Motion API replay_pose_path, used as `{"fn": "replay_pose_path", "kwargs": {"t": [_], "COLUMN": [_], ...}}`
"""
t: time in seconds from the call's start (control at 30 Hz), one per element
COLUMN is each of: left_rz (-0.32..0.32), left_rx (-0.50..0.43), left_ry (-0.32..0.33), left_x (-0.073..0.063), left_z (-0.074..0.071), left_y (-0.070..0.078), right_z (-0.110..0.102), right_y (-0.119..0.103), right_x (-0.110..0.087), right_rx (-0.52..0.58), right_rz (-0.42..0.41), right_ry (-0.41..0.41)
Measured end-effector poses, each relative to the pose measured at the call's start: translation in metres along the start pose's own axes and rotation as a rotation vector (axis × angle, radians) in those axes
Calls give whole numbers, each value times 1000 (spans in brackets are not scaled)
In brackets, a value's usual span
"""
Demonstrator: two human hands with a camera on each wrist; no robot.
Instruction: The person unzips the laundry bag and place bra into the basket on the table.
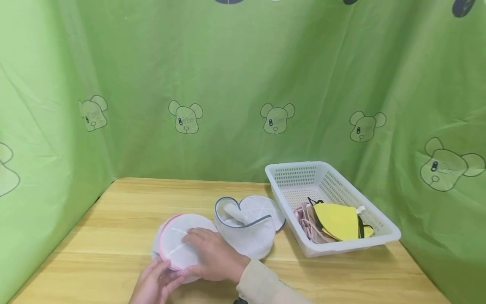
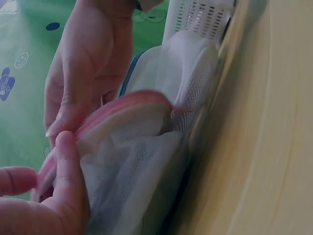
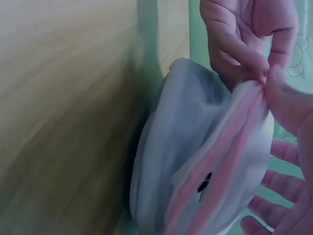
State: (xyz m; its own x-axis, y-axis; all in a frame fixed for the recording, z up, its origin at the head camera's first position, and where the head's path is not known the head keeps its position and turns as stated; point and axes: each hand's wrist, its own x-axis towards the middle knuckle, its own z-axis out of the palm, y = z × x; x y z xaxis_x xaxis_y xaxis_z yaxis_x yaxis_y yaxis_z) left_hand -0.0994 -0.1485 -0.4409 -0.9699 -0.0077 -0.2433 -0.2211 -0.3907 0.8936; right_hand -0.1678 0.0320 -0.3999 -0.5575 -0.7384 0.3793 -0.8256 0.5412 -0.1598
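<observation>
A round white mesh laundry bag (image 1: 178, 242) with pink trim sits at the front left of the table. My left hand (image 1: 153, 280) pinches its pink edge (image 3: 234, 127) at the near side. Across the bag's round white top lies my right hand (image 1: 214, 255), fingers spread over it and thumb at the same edge, close to the left fingertips. Two pink bands run apart along the bag's side in the right wrist view, with a small dark patch between them. Just right of it, a white mesh bag with dark blue trim (image 1: 250, 238) stands with its top folded open.
A flat white mesh disc (image 1: 262, 209) lies behind the blue-trimmed bag. At the right, a white plastic basket (image 1: 282, 202) holds a yellow fabric piece (image 1: 336, 219) with black straps and pinkish cloth (image 1: 311, 226). Green curtain (image 1: 228, 84) surrounds the wooden table (image 1: 125, 211).
</observation>
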Motion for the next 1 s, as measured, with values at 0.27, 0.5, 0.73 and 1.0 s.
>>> {"fn": "replay_pose_path", "kwargs": {"t": [0.27,0.5,0.73,1.0], "left_rz": [20,48,45,80], "left_rx": [-33,-36,-55,-38], "left_ry": [-40,-130,-202,-263], "left_x": [0,4,4,5], "left_z": [3,-1,-2,1], "left_y": [-3,-7,-7,-8], "right_z": [-4,-8,-11,-9], "right_y": [2,5,5,6], "right_x": [0,0,0,-1], "right_rx": [25,71,102,71], "right_rz": [-24,-6,14,36], "right_ry": [-26,-67,-90,-23]}}
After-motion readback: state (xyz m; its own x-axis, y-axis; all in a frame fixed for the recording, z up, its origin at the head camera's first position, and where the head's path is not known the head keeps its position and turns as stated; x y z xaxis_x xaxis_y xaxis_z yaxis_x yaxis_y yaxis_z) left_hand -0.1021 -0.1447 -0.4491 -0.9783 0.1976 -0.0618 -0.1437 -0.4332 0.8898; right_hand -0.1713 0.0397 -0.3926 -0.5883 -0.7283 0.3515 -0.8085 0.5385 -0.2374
